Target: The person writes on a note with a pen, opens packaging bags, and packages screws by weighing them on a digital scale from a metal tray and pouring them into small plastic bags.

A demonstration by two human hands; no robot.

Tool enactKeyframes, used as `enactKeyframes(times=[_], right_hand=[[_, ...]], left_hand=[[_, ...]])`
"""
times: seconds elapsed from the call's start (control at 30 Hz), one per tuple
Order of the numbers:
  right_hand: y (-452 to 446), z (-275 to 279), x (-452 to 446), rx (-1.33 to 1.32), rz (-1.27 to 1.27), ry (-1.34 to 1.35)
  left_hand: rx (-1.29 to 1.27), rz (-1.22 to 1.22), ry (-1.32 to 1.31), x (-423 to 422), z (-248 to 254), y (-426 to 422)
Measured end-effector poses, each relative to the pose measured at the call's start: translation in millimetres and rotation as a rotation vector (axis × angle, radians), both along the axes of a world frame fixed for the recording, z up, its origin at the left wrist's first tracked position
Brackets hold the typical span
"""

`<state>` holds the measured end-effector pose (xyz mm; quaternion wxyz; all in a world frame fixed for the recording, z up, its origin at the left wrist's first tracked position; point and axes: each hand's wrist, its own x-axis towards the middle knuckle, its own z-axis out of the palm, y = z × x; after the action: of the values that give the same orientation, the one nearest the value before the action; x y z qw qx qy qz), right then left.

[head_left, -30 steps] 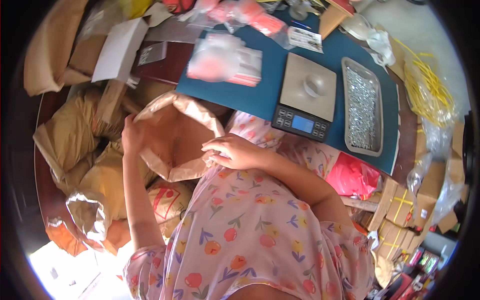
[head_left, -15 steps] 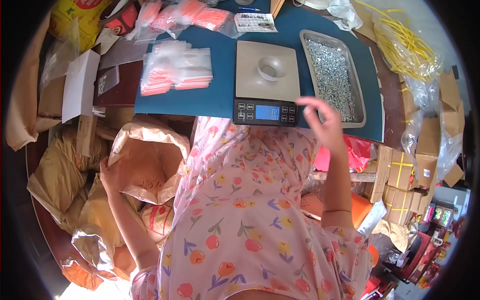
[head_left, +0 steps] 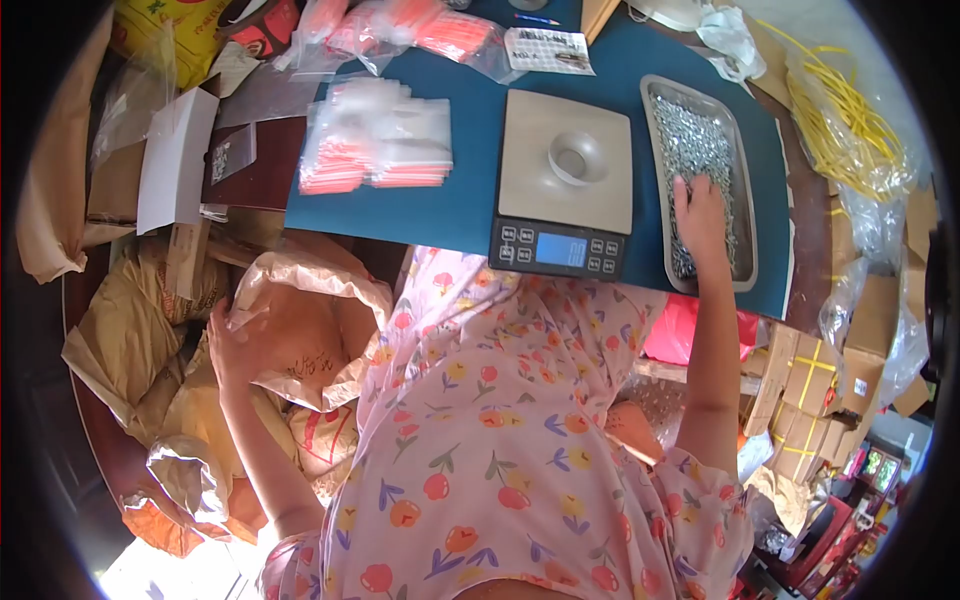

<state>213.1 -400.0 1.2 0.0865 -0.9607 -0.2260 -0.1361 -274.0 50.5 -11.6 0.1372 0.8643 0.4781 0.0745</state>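
My right hand (head_left: 703,222) reaches over the metal tray (head_left: 747,262), its fingers apart and touching the small silvery screws (head_left: 690,130) heaped there. Left of the tray stands a digital scale (head_left: 520,190) with a lit blue display, and a small grey cup (head_left: 577,158) rests on its plate. Down at the left, my left hand (head_left: 228,345) is at the near-left rim of an open brown paper bag (head_left: 300,355), its fingers curled on the paper. Stacks of clear zip bags (head_left: 375,140) with red-striped edges lie left of the scale.
More zip bags (head_left: 455,35) lie at the back beside a printed label sheet (head_left: 548,50) and a pen (head_left: 537,19). A filled little bag (head_left: 233,155) lies by a white box (head_left: 178,160). Yellow strapping (head_left: 850,120) and cardboard boxes (head_left: 810,385) stand right. Other paper bags (head_left: 135,350) crowd the left.
My right hand has moved from beside the scale's front right corner into the tray of screws. My left hand stays by the paper bag. The whole view has shifted slightly.
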Motion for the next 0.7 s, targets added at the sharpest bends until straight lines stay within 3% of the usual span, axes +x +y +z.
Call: enactKeyframes(times=[0.17,0.27,0.37,0.47,0.57,0.6,0.7], right_hand=[[2.9,10.8,-8.8,0.025,-0.056,0.107],[-2.0,12.4,-1.9,-0.018,-0.043,0.093],[-16.0,9.2,14.5,0.312,0.070,0.098],[-39.2,16.9,36.0,1.151,-0.222,0.900],[-44.7,22.9,40.0,2.067,0.147,1.385],[-33.1,35.8,33.2,2.165,-0.071,1.297],[-32.9,28.2,37.0,2.025,-0.254,1.385]], left_hand=[[0.061,-0.055,0.178,36.7,29.0,-14.6],[0.138,-0.157,-0.002,66.0,43.5,-25.0],[0.178,-0.305,-0.208,100.1,55.2,-35.4],[0.119,-0.445,-0.354,131.2,62.6,-47.1],[0.109,-0.546,-0.402,161.4,59.1,-59.3],[0.105,-0.580,-0.434,170.2,56.4,-63.2],[0.003,-0.665,-0.482,195.5,58.1,-81.1]])
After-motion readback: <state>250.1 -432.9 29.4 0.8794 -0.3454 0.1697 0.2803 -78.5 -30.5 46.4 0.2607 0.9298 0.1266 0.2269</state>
